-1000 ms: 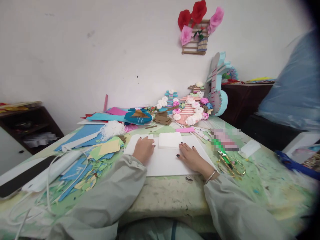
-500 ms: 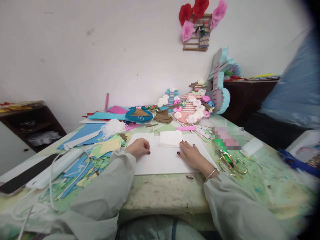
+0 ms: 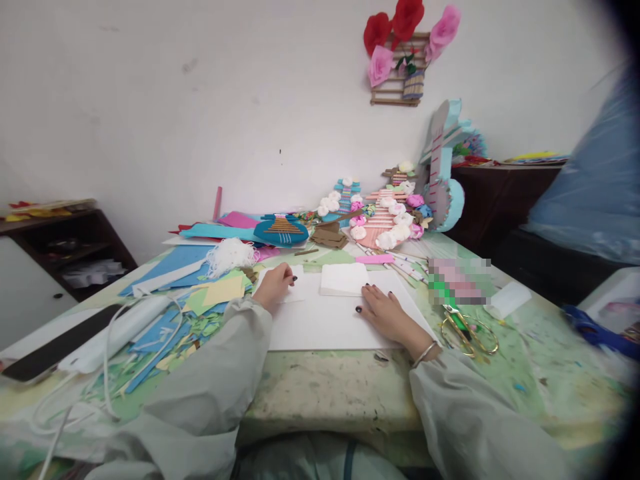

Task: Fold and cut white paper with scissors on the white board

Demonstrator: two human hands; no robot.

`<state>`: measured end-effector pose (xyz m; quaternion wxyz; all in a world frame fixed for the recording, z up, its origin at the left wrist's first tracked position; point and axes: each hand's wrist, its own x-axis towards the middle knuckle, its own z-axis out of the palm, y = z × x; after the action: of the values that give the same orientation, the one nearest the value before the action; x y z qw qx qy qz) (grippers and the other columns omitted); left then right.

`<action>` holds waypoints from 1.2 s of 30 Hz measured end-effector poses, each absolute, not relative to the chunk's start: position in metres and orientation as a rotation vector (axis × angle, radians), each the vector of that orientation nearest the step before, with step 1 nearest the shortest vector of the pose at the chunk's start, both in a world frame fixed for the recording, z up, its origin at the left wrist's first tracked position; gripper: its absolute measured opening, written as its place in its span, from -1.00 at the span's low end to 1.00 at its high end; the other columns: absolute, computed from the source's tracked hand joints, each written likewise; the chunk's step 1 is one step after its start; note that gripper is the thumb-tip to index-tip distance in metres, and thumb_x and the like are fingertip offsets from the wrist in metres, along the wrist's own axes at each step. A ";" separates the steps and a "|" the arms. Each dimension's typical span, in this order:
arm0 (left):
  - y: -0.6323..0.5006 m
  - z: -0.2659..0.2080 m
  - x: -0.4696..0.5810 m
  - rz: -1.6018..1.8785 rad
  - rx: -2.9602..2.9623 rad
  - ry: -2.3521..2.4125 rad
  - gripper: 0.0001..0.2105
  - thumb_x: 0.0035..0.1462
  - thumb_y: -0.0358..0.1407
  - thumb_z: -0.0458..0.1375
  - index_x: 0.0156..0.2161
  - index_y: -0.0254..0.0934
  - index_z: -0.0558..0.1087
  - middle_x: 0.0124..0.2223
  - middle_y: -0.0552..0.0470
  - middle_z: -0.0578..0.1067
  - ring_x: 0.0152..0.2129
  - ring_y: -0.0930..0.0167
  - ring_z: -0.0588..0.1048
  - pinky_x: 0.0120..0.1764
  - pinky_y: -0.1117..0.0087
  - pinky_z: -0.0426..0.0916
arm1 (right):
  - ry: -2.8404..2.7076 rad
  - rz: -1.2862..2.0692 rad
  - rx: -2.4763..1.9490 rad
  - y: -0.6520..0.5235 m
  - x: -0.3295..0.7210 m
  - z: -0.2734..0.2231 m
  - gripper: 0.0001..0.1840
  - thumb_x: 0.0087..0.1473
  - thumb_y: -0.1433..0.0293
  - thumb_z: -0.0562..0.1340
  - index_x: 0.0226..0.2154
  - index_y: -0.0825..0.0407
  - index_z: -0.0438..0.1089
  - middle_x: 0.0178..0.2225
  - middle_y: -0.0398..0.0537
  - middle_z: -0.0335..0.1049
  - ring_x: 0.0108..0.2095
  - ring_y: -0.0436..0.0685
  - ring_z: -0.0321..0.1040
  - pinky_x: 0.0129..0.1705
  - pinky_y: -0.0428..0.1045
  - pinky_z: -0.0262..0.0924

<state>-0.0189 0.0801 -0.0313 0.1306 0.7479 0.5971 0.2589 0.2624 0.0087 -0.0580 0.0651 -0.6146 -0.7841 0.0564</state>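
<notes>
A large white sheet (image 3: 320, 327) lies flat on the table between my hands. On it sits a smaller white paper piece (image 3: 344, 279) with an uneven lower edge. My right hand (image 3: 389, 315) rests palm down on the sheet, fingers extended, fingertips at the small piece's right corner. To the left, my left hand (image 3: 275, 285) is closed in a pinch above the sheet. Another white paper piece (image 3: 296, 288) lies by its fingertips; whether they grip its edge cannot be made out.
Gold-handled scissors (image 3: 467, 331) lie right of the sheet, near a white roll (image 3: 509, 299). Paper scraps (image 3: 207, 320), a tangle of white string (image 3: 233, 257), a looped cable (image 3: 106, 360) and a black phone (image 3: 63, 343) are left. Decorated paper crafts (image 3: 383, 217) stand against the wall.
My left hand has moved slightly up and away from me, its pinched fingertips lifting, and more of the left paper piece shows. My right hand stays put. The view has shifted slightly.
</notes>
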 end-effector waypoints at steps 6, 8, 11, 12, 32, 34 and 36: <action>0.077 -0.034 -0.016 0.399 2.485 1.524 -0.69 -0.15 -0.13 0.23 -0.33 -0.27 0.34 -0.26 -0.03 0.42 -0.32 0.33 0.38 -0.25 0.36 0.26 | -2.368 0.162 -1.851 0.008 0.262 -0.058 -0.39 0.21 0.21 -0.07 0.24 0.16 -0.05 0.28 0.21 -0.18 0.28 0.24 -0.24 0.21 0.28 -0.25; 0.077 -0.036 -0.015 0.339 2.577 1.434 -0.78 -0.08 -0.18 0.18 -0.33 -0.26 0.37 -0.25 -0.04 0.40 -0.27 0.31 0.37 -0.19 0.34 0.24 | -2.369 0.158 -1.857 0.008 0.262 -0.058 -0.38 0.21 0.21 -0.07 0.24 0.16 -0.06 0.29 0.20 -0.19 0.29 0.23 -0.24 0.21 0.28 -0.24; 0.081 -0.039 -0.014 0.326 2.595 1.406 -0.90 0.02 -0.29 0.07 -0.36 -0.26 0.39 -0.29 -0.03 0.39 -0.29 0.33 0.37 -0.18 0.34 0.23 | -2.370 0.159 -1.861 0.008 0.262 -0.058 -0.38 0.21 0.21 -0.07 0.24 0.16 -0.07 0.29 0.19 -0.19 0.29 0.24 -0.24 0.21 0.28 -0.24; 0.082 -0.041 -0.014 0.330 2.593 1.419 -0.90 0.03 -0.31 0.05 -0.38 -0.26 0.39 -0.30 -0.02 0.39 -0.30 0.34 0.37 -0.19 0.35 0.23 | -2.370 0.158 -1.860 0.008 0.262 -0.058 -0.38 0.21 0.21 -0.08 0.24 0.16 -0.07 0.29 0.18 -0.19 0.29 0.24 -0.24 0.20 0.28 -0.24; 0.076 -0.029 0.038 1.323 2.415 1.399 -0.83 0.23 -0.26 -0.11 -0.22 -0.25 0.29 -0.20 -0.05 0.46 -0.26 0.39 0.43 -0.16 0.37 0.29 | -2.324 0.163 -1.723 0.007 0.253 -0.055 -0.53 0.20 0.27 -0.02 0.14 0.04 0.14 0.27 0.17 -0.11 0.29 0.28 -0.33 0.15 0.39 -0.27; 0.071 -0.033 0.065 1.064 2.676 1.276 -0.81 0.25 -0.29 -0.14 -0.20 -0.26 0.30 -0.19 -0.09 0.46 -0.18 0.35 0.41 -0.08 0.31 0.26 | -2.276 0.182 -1.682 0.007 0.253 -0.056 -0.45 0.19 0.29 0.00 0.20 0.10 0.01 0.24 0.22 -0.03 0.28 0.25 -0.23 0.17 0.35 -0.28; 0.066 -0.040 0.088 0.793 2.867 1.174 -0.78 0.26 -0.30 -0.17 -0.22 -0.28 0.31 -0.23 -0.10 0.46 -0.22 0.32 0.42 -0.10 0.26 0.26 | -2.199 0.220 -1.654 0.009 0.253 -0.056 -0.34 0.16 0.36 0.02 0.26 0.14 -0.19 0.19 0.22 0.09 0.23 0.20 -0.05 0.19 0.29 -0.25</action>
<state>0.0876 0.0657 -0.0398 -0.0279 0.8962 0.3669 0.2479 0.2533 0.0089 -0.0561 0.1895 -0.5882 -0.7823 0.0782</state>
